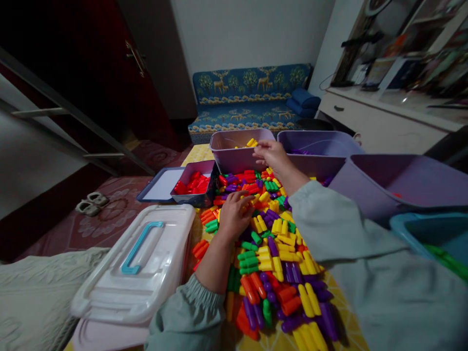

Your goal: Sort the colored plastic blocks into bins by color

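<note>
A heap of bullet-shaped plastic building pieces (285,239) in yellow, purple, green, red and orange spreads over the table. My left hand (236,214) is low over the heap, fingers bent and apart, their tips by yellow pieces. My right hand (272,157) hovers at the front rim of a light purple bin (237,158), with its fingers loosely parted. Just beyond those fingertips, yellow pieces (252,142) show inside that bin. A second purple bin (318,163) beside it contains purple pieces (300,152).
Left of the heap are a box of red pieces (195,184), a blue-edged lid (161,184) and a clear lid with a blue handle (157,243). To the right stand another purple bin (413,180) and a blue bin (409,224) with green pieces. A patterned sofa (248,100) is behind.
</note>
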A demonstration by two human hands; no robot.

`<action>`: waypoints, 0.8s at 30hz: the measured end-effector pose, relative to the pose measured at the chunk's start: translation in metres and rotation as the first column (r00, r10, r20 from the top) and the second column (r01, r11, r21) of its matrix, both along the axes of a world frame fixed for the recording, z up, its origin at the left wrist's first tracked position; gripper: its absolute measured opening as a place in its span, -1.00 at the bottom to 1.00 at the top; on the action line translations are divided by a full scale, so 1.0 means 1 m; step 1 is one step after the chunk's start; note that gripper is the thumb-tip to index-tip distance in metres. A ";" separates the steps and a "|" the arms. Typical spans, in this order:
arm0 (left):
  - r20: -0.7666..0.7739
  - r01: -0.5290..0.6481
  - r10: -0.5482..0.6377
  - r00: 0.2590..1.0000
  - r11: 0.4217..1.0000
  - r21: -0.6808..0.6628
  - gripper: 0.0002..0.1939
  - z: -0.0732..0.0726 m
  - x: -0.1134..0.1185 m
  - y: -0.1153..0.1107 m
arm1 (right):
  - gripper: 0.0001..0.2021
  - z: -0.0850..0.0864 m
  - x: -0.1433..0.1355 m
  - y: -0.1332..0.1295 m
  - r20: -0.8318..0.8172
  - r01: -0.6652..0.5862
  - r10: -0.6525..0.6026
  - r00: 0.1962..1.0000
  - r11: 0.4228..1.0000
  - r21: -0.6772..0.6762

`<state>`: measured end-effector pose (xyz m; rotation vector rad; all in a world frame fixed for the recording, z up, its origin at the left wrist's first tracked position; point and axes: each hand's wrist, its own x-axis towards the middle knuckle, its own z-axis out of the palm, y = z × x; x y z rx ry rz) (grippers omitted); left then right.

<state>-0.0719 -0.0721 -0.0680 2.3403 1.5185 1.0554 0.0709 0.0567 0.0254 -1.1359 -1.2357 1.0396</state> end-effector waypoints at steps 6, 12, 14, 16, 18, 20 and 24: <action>0.002 0.008 -0.008 1.000 1.000 0.003 -0.71 0.000 0.000 0.001 | -0.84 -0.032 0.042 -0.071 0.438 -0.126 0.053 0.897 0.982 0.141; 0.004 -0.005 0.005 1.000 1.000 -0.007 -0.72 0.001 0.001 0.001 | -0.87 -0.046 0.080 -0.116 0.829 -0.172 0.178 0.530 0.980 -0.101; 0.007 -0.004 0.004 1.000 1.000 -0.002 -0.72 0.001 0.001 0.001 | -0.81 -0.047 0.081 -0.124 0.871 -0.165 0.234 0.432 0.970 -0.179; 0.009 -0.006 0.006 1.000 1.000 -0.003 -0.72 0.000 0.001 0.001 | -0.73 -0.047 0.076 -0.130 0.889 -0.157 0.258 0.379 0.964 -0.213; 0.012 -0.006 0.006 1.000 1.000 -0.007 -0.71 0.000 0.001 0.000 | -0.66 -0.048 0.068 -0.133 0.896 -0.169 0.258 0.362 0.963 -0.209; 0.015 -0.004 0.004 1.000 1.000 -0.010 -0.72 0.000 0.001 0.000 | -0.59 -0.051 0.061 -0.136 0.899 -0.176 0.251 0.360 0.964 -0.198; 0.014 0.003 -0.002 1.000 1.000 -0.009 -0.72 -0.001 0.001 0.001 | -0.62 -0.057 0.053 -0.137 0.905 -0.180 0.225 0.361 0.969 -0.169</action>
